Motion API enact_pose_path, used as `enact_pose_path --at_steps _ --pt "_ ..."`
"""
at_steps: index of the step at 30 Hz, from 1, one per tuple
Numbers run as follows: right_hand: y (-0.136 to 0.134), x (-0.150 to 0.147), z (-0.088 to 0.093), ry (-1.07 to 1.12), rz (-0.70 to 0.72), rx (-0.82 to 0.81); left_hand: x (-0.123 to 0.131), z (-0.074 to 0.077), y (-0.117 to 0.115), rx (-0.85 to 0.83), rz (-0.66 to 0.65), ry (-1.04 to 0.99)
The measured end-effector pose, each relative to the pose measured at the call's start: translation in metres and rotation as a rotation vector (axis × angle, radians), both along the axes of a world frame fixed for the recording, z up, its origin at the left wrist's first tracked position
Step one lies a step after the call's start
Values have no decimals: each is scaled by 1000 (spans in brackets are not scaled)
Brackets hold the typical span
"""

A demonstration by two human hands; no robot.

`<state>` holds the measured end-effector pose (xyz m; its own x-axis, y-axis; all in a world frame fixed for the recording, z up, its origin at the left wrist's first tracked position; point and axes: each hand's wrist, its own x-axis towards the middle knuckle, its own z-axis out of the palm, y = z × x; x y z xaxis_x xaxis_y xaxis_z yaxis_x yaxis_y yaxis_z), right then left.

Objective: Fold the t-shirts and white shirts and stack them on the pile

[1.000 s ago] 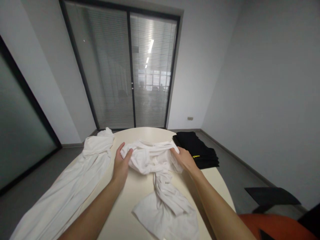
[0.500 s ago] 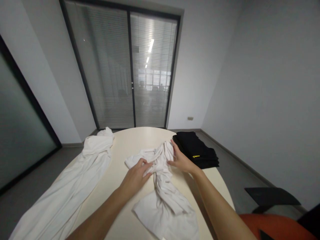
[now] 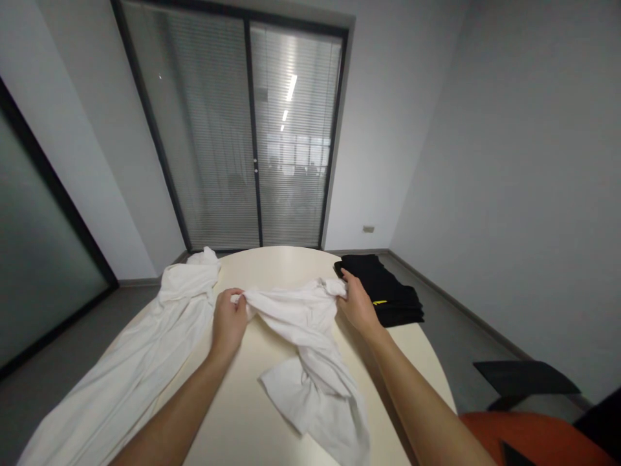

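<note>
A crumpled white garment (image 3: 315, 343), its exact kind unclear, stretches from mid-table toward the near edge, twisted along its length. My left hand (image 3: 229, 321) pinches its left end between thumb and fingers, slightly raised. At the upper right corner, my right hand (image 3: 358, 304) grips the bunched cloth; some of its fingers are hidden by the fabric. Between the two hands the top edge is drawn out nearly straight. One flap of the garment spreads to the left on the tabletop, lower down.
Another white cloth heap (image 3: 145, 349) lies along the left side of the round cream table (image 3: 281, 259). A folded black stack with a yellow mark (image 3: 381, 278) sits at the far right edge. An orange and black chair (image 3: 528, 433) stands at the lower right.
My left hand has moved left and taken the garment's left end, pulling the bunched top wide. My right hand has shifted slightly right, gripping the other corner.
</note>
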<state>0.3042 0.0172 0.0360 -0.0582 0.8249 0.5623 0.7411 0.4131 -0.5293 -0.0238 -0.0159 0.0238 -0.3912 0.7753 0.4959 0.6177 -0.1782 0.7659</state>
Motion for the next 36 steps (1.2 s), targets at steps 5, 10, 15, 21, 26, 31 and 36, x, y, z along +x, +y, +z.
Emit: enact_pose_path --at_steps 5,10,15,21,26,31,36 --pt "-4 -4 8 -93 -63 73 2 12 -4 190 151 21" --pt "-15 -16 13 -216 -94 -292 36 28 -39 -18 -453 267" --pt "-17 -24 0 -259 93 -331 51 26 -58 -152 -983 557" --pt "-8 -20 -5 -147 14 -216 36 16 -33 -98 -585 191" --pt "4 -7 -5 148 -106 -29 14 11 -9 -91 -264 -388" --pt "3 -12 -6 179 110 -28 7 7 -1 -74 -93 -426" --pt "-13 -25 2 -196 437 -142 18 14 -15 -2 4 187"
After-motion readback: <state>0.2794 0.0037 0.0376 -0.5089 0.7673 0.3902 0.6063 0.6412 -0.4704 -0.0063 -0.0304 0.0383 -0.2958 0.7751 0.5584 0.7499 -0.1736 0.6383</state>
